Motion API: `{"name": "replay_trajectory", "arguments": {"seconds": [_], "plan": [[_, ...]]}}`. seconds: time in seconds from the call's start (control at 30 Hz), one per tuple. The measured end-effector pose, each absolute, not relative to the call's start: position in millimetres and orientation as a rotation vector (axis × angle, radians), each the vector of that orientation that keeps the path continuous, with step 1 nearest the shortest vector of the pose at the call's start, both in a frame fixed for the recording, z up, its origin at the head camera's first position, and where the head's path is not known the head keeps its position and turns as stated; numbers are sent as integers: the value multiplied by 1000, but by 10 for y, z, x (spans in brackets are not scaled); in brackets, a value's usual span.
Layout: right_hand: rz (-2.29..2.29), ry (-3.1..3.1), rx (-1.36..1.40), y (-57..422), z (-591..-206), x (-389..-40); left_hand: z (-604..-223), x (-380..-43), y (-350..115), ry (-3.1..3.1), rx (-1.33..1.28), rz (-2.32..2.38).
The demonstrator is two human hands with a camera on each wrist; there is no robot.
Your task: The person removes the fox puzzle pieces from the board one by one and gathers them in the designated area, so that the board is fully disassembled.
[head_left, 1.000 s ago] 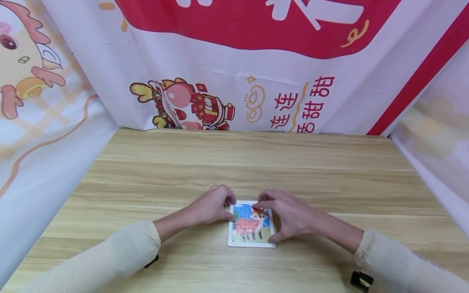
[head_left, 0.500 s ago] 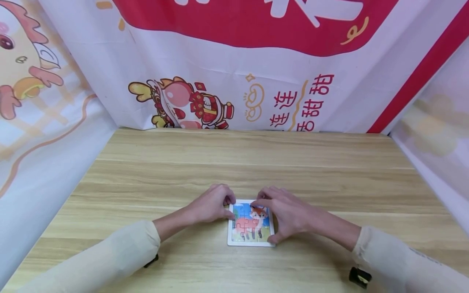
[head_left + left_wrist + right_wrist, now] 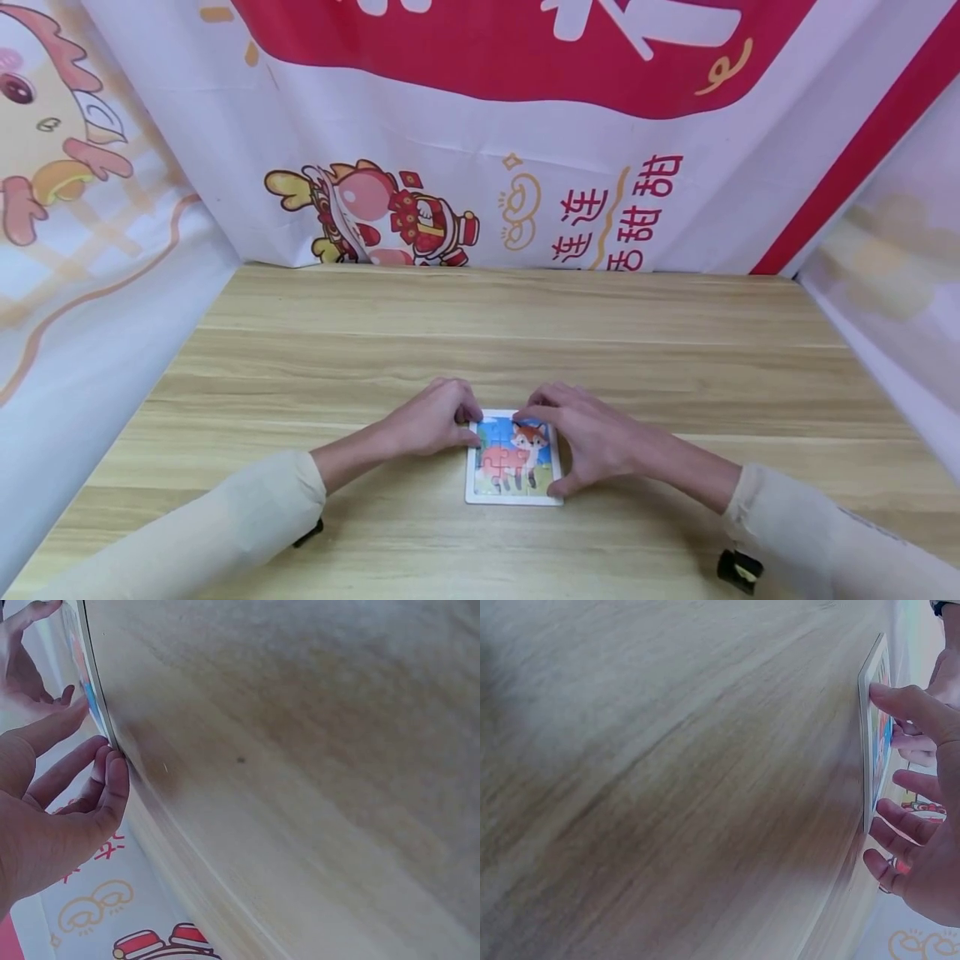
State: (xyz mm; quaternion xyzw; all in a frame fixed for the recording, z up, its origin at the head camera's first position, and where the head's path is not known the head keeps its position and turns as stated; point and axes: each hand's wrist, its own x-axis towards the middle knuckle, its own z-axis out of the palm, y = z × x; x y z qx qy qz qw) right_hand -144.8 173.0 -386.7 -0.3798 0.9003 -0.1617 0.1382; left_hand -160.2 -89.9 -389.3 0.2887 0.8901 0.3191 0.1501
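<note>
A small square jigsaw puzzle (image 3: pixel 513 500) in a white frame lies flat on the wooden table, its picture a fox against blue sky and grass. My left hand (image 3: pixel 433 419) holds its upper left side, thumb on the face and the other fingers curled at the corner; the left wrist view shows this left hand (image 3: pixel 67 802) close up. On the other side, my right hand (image 3: pixel 596 437) spans the right edge, thumb at the lower right corner and index finger on the top part. In the right wrist view the right hand's thumb (image 3: pixel 904 703) rests on the frame.
Bare wooden table (image 3: pixel 360 333) surrounds the puzzle. A white and red printed cloth (image 3: pixel 465 125) hangs along the back edge, with more printed cloth (image 3: pixel 82 275) at the left and pale cloth (image 3: pixel 892 250) at the right. Beige sleeves cover both forearms.
Almost nothing differs: both hands keep their places on the puzzle. The right index finger has shifted slightly left along the top, and the head view has moved a little.
</note>
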Motion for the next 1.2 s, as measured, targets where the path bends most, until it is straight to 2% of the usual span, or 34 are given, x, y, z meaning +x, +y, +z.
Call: {"name": "replay_trajectory", "arguments": {"seconds": [0.67, 1.03, 1.2], "plan": [[-507, 2575, -1133, 1795, -3860, -1463, -3850, -1559, -917, 2548, 852, 834], [-487, 2560, -1175, 1841, -3870, -1447, -3806, -1509, -995, 2478, 981, 712], [-480, 2545, -1198, 1844, -3879, -1453, -3821, -1515, -1016, 2458, 937, 770]]}}
